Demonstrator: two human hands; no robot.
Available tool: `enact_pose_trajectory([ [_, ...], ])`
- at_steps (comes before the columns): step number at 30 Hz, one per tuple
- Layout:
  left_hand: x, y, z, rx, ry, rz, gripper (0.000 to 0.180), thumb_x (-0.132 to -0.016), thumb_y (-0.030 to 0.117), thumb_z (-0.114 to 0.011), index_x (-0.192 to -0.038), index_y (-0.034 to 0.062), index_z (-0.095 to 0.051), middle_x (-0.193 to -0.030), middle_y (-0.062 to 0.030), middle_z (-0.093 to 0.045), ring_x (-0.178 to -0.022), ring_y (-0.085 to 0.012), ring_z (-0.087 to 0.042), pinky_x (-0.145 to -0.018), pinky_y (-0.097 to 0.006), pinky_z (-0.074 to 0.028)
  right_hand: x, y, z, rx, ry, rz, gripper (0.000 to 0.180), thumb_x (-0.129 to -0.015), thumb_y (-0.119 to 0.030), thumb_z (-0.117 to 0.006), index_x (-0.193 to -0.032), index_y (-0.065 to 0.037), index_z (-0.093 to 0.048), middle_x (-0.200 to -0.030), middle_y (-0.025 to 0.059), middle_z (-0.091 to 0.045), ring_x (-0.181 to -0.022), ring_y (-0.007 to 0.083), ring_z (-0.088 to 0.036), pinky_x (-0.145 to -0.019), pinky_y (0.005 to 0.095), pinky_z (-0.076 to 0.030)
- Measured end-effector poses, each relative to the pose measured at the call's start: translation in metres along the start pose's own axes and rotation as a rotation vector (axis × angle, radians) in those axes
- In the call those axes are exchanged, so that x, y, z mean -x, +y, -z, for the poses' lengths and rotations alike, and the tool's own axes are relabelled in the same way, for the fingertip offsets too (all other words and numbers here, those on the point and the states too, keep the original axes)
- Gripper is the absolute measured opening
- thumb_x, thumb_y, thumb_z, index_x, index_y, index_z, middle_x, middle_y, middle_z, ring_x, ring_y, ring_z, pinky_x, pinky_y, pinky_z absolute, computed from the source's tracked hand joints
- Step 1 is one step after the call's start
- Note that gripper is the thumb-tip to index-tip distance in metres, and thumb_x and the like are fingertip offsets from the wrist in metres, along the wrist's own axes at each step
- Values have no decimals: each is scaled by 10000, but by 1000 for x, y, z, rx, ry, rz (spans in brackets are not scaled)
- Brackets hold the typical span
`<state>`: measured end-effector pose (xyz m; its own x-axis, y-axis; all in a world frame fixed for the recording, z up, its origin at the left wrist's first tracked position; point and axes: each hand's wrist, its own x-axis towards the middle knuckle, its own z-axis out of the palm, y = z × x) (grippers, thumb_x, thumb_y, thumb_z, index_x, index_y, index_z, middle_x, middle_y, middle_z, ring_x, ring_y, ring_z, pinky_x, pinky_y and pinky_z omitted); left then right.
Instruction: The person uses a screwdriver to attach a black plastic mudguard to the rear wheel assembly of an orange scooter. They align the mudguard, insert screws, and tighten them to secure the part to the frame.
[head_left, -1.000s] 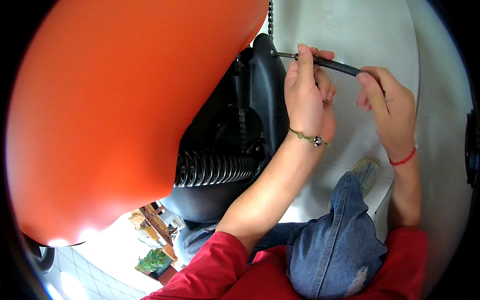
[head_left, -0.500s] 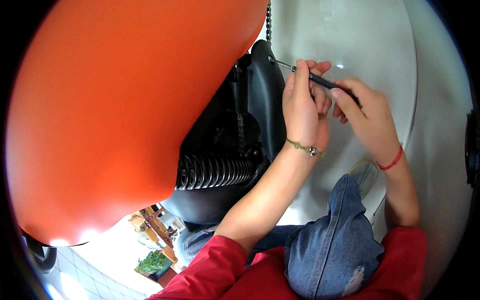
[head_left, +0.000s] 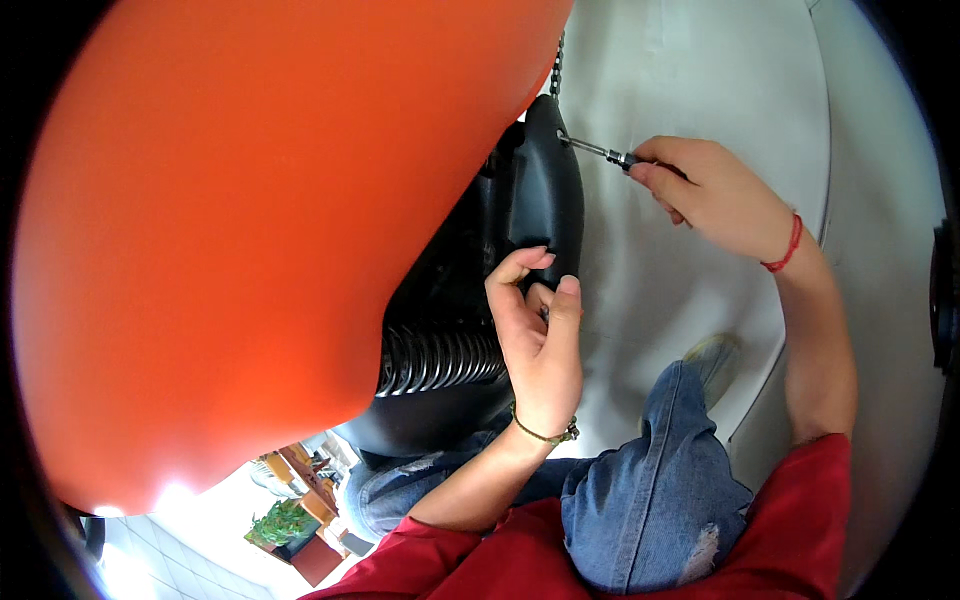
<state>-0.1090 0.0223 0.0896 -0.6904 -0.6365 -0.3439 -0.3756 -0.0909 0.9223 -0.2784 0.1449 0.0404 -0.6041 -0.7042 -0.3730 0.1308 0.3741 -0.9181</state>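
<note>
Right hand (head_left: 720, 195) grip wrapped round screwdriver (head_left: 600, 152), tip at top of black fender (head_left: 550, 190) under orange body panel (head_left: 250, 230). Left hand (head_left: 540, 335) grip pinching fender edge. Keep shaft square, press firmly, steady fender.

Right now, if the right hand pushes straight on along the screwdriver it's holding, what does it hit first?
The right hand points its screwdriver left, at the black cover. The tip already seems to sit on the cover's upper edge, so that panel comes first, with the orange body behind; depth is unclear.
</note>
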Motion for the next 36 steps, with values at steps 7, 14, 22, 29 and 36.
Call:
enact_pose_trajectory([
  [7, -4, -6, 6, -238, -24, -181, 455, -863, -28, -560, -1274, 43, -380, -1253, -107, -400, -600, -47, -401, -584, -183, -355, -13, 0, -16, 195, 69, 194, 254, -914, -221, -522, -959, 6, -626, -715, 167, -618, -626, 323, -610, -583, 402, -457],
  [14, 3, 6, 6, -215, -8, -98, 501, -831, -38, -586, -1282, 31, -381, -1435, -151, -292, -615, -58, -406, -612, -192, -389, -11, -11, -10, 836, 221, 456, 213, -907, -191, -507, -904, -6, -612, -703, 198, -625, -702, 374, -625, -627, 449, -504],
  [22, 13, 6, 17, -502, -102, -156, 503, -863, -19, -562, -1314, 23, -344, -1490, -220, -222, -635, -44, -451, -594, -184, -403, -16, -4, -14, 120, -13, 144, 276, -915, -231, -514, -941, 20, -625, -629, 172, -588, -603, 301, -589, -586, 389, -468],
  [29, 15, -2, 17, -508, -159, -137, 630, -823, -57, -594, -1357, 1, -264, -1462, -263, -283, -595, -55, -416, -570, -177, -392, -28, 9, -29, -7, 287, 138, 511, -828, -450, -642, -953, 44, -614, -683, 115, -597, -614, 214, -567, -610, 336, -460],
  [36, 19, -5, 12, -816, -143, -240, 792, -785, 41, -668, -1421, -21, -201, -1458, -328, -236, -525, -120, -455, -544, -236, -458, -59, -11, -63, -51, 308, 56, 761, -642, -631, -734, -897, 70, -585, -747, 131, -605, -712, 200, -601, -659, 296, -475],
])
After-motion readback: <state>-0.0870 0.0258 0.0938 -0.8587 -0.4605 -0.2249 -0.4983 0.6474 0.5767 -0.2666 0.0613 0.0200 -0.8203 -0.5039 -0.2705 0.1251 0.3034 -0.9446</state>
